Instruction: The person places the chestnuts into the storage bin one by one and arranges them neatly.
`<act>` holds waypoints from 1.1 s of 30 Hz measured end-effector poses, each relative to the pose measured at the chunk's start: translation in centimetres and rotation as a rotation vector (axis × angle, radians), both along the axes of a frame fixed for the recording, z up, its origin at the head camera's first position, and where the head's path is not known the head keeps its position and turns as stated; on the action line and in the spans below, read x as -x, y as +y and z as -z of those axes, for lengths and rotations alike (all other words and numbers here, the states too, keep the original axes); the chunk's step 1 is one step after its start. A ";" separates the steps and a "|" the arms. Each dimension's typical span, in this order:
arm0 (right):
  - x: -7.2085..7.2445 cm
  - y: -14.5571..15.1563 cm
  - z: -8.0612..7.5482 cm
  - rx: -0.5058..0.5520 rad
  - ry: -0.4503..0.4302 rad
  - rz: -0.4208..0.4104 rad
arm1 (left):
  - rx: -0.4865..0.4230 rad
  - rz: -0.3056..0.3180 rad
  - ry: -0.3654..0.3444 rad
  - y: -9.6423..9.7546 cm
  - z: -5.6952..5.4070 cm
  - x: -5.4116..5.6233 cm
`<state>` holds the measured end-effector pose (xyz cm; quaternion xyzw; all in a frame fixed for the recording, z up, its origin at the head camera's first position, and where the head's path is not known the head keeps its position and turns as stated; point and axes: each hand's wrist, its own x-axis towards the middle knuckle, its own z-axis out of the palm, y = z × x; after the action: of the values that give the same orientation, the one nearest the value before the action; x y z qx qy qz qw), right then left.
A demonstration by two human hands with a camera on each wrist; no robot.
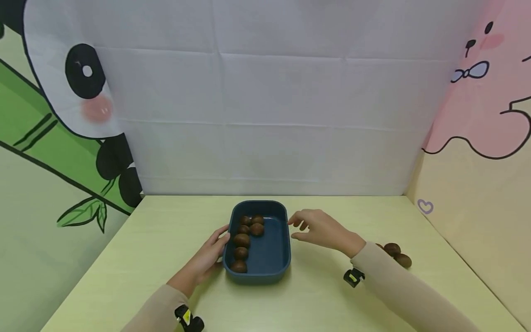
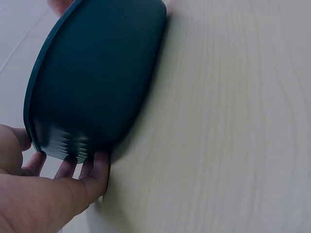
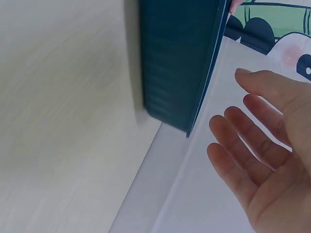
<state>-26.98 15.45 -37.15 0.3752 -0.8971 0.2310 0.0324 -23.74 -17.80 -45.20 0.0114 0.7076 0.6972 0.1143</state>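
A dark blue rectangular container (image 1: 265, 278) stands on the table, its top open. In it lie several brown, rounded, glossy pieces (image 1: 241, 240), their kind unclear; most form a column along the left wall, with two beside its far end. My left hand (image 1: 207, 257) holds the container's left side, and in the left wrist view the left hand (image 2: 53, 194) has its fingertips against the outer wall and its thumb near the rim. Just off the right rim is my right hand (image 1: 317, 229), empty, with loosely bent, spread fingers (image 3: 235, 138).
More of the brown pieces (image 1: 392, 249) lie on the table at the right, partly hidden by the right sleeve. Behind the pale wooden table (image 1: 174, 221) hangs a white creased sheet (image 1: 274, 115). Side walls carry cartoon drawings. Each wrist wears a small black camera (image 1: 354, 276).
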 end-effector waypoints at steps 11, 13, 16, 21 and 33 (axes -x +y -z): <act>-3.2 6.9 1.2 -0.011 -0.022 0.113 | 0.000 0.014 -0.009 -0.1 -0.1 -0.1; -4.0 8.1 1.5 -0.024 -0.035 0.123 | -0.004 0.019 -0.011 -0.1 -0.2 -0.1; -5.2 9.7 2.0 -0.033 -0.073 0.136 | -0.004 0.017 -0.009 -0.1 -0.2 -0.1; -7.3 12.5 3.5 -0.034 -0.137 0.154 | -0.012 0.010 -0.006 0.0 -0.2 -0.1; -9.0 15.6 5.7 -0.046 -0.054 0.154 | -0.020 0.012 -0.003 0.0 -0.2 -0.1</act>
<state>-17.94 31.05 -42.81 0.2993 -0.9290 0.2172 0.0170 -23.69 -17.83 -44.96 0.0155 0.7002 0.7037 0.1195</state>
